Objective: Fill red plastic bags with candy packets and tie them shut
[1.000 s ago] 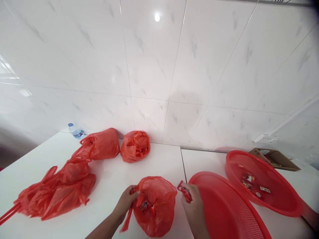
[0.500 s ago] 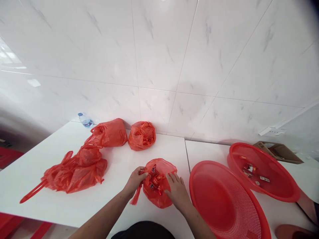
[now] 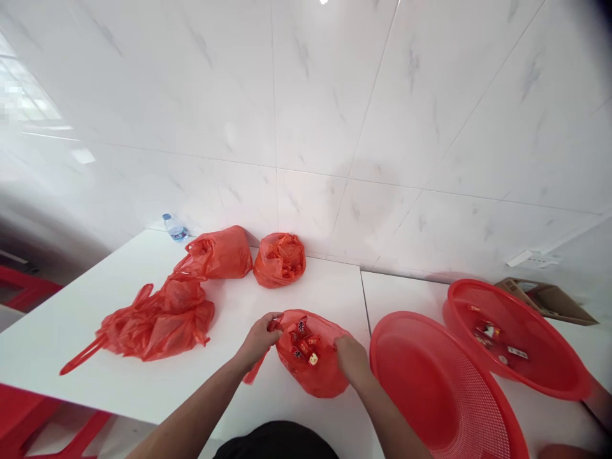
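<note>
A red plastic bag (image 3: 315, 373) lies on the white table (image 3: 71, 306) in front of me, its mouth pulled open. Small wrapped sweets (image 3: 304, 344) show inside it. My left hand (image 3: 259, 338) is closed on the bag's left rim and handle. My right hand (image 3: 351, 358) is closed on the bag's right rim. Both hands hold the opening apart.
Two red mesh baskets stand at the right: an empty near one (image 3: 430, 395) and a far one (image 3: 549, 376) with a few sweets. Other red bags (image 3: 157, 315) (image 3: 220, 254) (image 3: 281, 260) lie at the left and back. A water bottle (image 3: 173, 227) and a cardboard box (image 3: 549, 299) sit by the tiled wall.
My right hand came from beside the near basket to the bag and closed on its right rim. The bag's mouth now gapes wider, showing the sweets. The camera view dropped a little.
</note>
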